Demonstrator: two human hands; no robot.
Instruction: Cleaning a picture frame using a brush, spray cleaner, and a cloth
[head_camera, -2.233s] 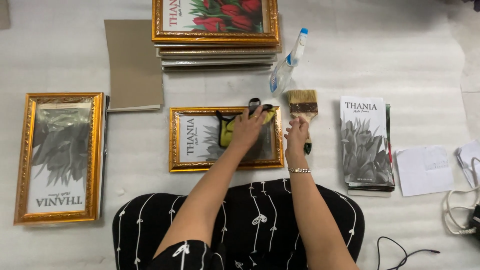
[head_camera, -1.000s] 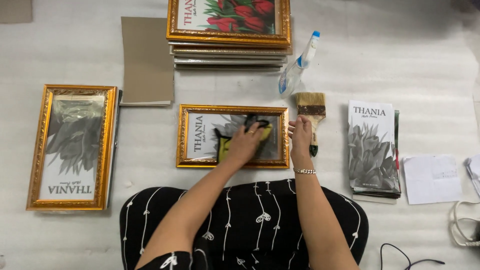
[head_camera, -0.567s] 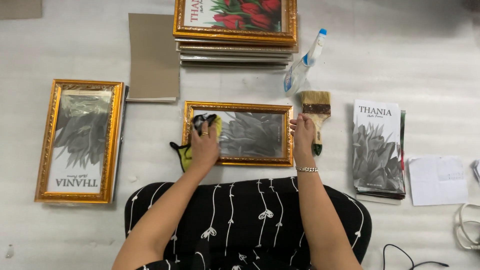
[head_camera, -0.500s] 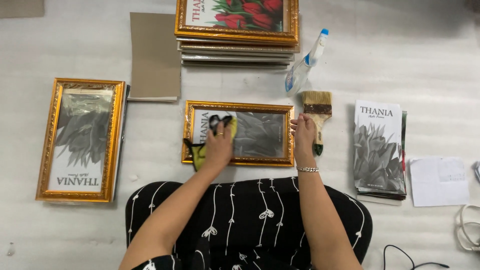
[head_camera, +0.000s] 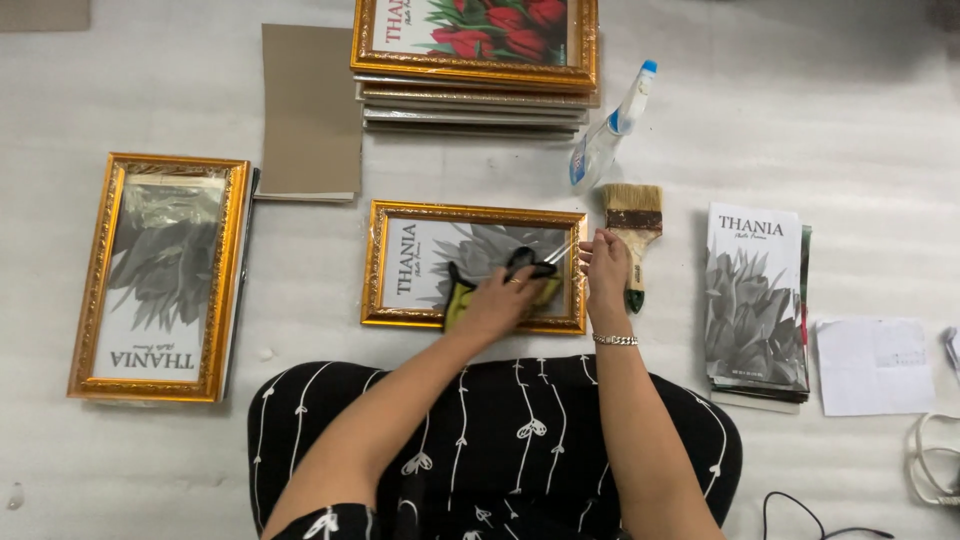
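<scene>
A small gold picture frame (head_camera: 400, 215) with a grey plant print lies on the white padded surface in front of me. My left hand (head_camera: 497, 299) presses a yellow and black cloth (head_camera: 457, 303) onto the right part of its glass. My right hand (head_camera: 604, 268) holds the frame's right edge with the fingers bent over it. Just right of that hand lies a flat paintbrush (head_camera: 634, 215) with pale bristles.
A larger gold frame (head_camera: 90, 300) lies at the left. A stack of frames (head_camera: 476, 70) with a red tulip print sits at the back, brown backing boards (head_camera: 308, 110) beside it, and a spray bottle (head_camera: 606, 130). Printed sheets (head_camera: 754, 300), white paper (head_camera: 874, 365) and cables (head_camera: 930, 465) lie right.
My left hand has swept the cloth across the glass, from right to left and back to the right part. My right hand has stayed on the frame's right edge.
</scene>
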